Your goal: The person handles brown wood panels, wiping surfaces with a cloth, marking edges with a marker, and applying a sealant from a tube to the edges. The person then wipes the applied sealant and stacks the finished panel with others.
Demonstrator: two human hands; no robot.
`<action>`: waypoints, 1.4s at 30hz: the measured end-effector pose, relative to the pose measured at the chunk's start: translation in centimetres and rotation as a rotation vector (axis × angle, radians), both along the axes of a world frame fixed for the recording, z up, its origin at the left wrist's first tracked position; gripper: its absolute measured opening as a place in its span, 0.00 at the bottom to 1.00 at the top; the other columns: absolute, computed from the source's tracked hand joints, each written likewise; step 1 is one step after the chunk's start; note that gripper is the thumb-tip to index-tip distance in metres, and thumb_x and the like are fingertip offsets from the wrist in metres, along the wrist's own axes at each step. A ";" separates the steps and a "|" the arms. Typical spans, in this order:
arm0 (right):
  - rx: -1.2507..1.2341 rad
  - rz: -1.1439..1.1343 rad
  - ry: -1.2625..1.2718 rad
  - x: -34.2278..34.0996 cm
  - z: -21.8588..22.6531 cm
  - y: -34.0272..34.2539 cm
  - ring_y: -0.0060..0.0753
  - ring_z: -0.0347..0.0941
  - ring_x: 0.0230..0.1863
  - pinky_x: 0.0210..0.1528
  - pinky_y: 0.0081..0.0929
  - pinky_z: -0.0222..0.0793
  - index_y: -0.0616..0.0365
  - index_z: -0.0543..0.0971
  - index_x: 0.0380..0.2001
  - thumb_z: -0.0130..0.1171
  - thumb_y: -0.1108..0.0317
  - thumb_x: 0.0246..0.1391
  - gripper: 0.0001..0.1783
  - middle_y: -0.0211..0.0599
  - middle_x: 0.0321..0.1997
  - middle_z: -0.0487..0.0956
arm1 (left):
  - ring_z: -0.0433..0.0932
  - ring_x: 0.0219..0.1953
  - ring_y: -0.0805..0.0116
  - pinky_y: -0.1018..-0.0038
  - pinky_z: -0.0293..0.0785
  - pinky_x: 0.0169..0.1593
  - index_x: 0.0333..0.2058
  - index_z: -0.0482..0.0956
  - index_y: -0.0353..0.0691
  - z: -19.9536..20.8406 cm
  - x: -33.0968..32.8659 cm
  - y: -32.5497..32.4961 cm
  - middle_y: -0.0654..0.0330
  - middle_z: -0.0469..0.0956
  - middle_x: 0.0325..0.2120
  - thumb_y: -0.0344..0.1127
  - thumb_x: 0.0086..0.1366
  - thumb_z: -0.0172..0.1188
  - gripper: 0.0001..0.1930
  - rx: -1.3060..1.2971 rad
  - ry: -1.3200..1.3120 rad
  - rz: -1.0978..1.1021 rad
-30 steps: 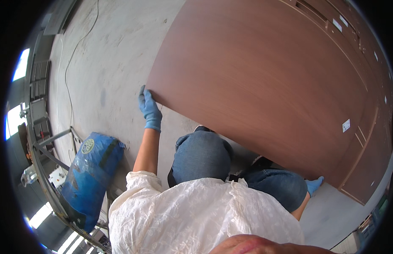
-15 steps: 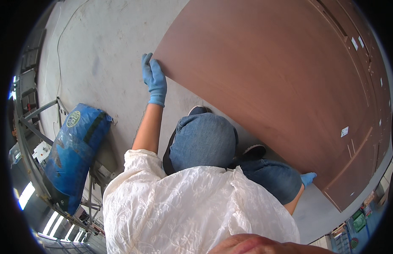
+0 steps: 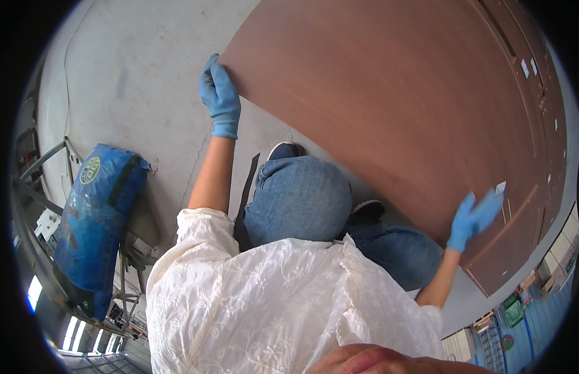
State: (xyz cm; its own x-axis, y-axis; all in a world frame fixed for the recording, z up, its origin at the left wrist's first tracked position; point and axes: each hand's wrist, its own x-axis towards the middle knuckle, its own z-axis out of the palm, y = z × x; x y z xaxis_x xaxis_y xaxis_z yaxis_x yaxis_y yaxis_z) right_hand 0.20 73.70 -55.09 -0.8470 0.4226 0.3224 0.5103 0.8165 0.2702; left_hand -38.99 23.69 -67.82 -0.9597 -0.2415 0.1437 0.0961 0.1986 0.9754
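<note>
A large flat brown panel (image 3: 370,100) spreads across the upper right, in front of my knees. At its near left corner, my left hand (image 3: 220,96), in a blue glove, is closed on the panel's edge with the thumb on the near side. My right hand (image 3: 471,221), gloved in the same blue, appears over the panel's right part, near a small white label (image 3: 501,187). Its fingers are stretched and apart, slightly smeared by motion, with nothing in them. The near edge of the panel passes just beyond my shoes.
More brown boards (image 3: 545,93) with white labels lie along the far right. On the left, a blue plastic-wrapped bag (image 3: 96,218) rests against a metal frame (image 3: 40,162). A green container (image 3: 514,311) stands at the lower right on grey floor (image 3: 140,75).
My right hand has come up from the panel's near edge and now shows above its surface, fingers spread. My left hand stays on the corner, which has shifted slightly up and left in view.
</note>
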 end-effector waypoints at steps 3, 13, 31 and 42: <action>-0.378 0.639 -0.097 -12.8 0.4 -3.1 0.64 0.59 0.76 0.76 0.59 0.54 0.59 0.70 0.68 0.49 0.37 0.70 0.39 0.54 0.76 0.66 | 0.77 0.58 0.63 0.67 0.70 0.64 0.55 0.78 0.27 0.0 0.1 0.2 0.49 0.79 0.57 0.42 0.78 0.54 0.21 0.046 0.039 -0.025; -0.407 0.767 -0.341 -27.4 -3.2 -21.0 0.69 0.42 0.82 0.78 0.71 0.38 0.73 0.68 0.67 0.48 0.18 0.53 0.64 0.70 0.78 0.54 | 0.76 0.52 0.68 0.69 0.71 0.62 0.60 0.73 0.29 0.5 -1.2 -0.1 0.57 0.79 0.51 0.44 0.79 0.52 0.23 0.265 0.016 0.054; -0.521 0.957 -0.333 -18.9 0.1 -8.7 0.60 0.68 0.72 0.74 0.57 0.60 0.58 0.76 0.57 0.42 0.37 0.73 0.34 0.54 0.72 0.71 | 0.78 0.56 0.64 0.67 0.73 0.61 0.62 0.77 0.29 1.0 -1.0 -1.9 0.51 0.81 0.56 0.37 0.77 0.54 0.21 0.130 -0.114 -0.044; -0.082 0.262 -0.155 9.7 -3.5 -3.7 0.55 0.73 0.68 0.70 0.47 0.70 0.51 0.77 0.52 0.54 0.69 0.67 0.12 0.53 0.71 0.73 | 0.79 0.56 0.59 0.65 0.74 0.63 0.58 0.78 0.26 2.6 -2.6 -2.1 0.50 0.80 0.57 0.40 0.74 0.62 0.23 0.102 -0.211 0.040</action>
State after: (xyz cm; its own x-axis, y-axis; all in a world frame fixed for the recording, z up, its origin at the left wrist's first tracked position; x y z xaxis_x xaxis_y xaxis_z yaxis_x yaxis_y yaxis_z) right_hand 9.90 70.00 -58.62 -0.9669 0.2026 0.1552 0.2374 0.9371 0.2559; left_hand -41.63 21.59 -65.25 -0.9553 -0.2829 -0.0860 -0.1180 0.0979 0.9882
